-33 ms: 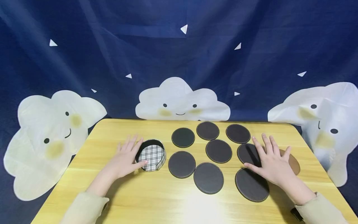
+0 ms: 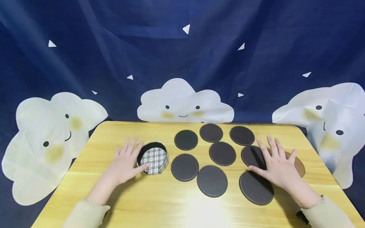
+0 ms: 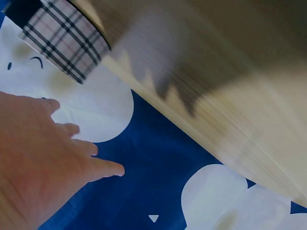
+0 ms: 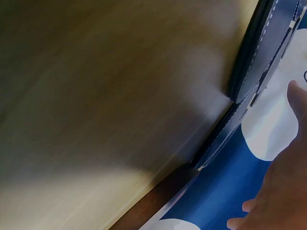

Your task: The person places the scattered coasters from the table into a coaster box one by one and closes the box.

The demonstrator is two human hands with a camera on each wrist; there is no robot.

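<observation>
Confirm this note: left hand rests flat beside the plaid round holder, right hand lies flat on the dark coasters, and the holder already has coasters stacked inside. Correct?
Not quite. The head view shows the plaid holder empty, its checked floor bare; every dark coaster lies on the table. The left hand and right hand are as noted.

A staged home-like tabletop: low wooden table (image 2: 171,202) before a navy cloud-print backdrop (image 2: 182,57)
</observation>
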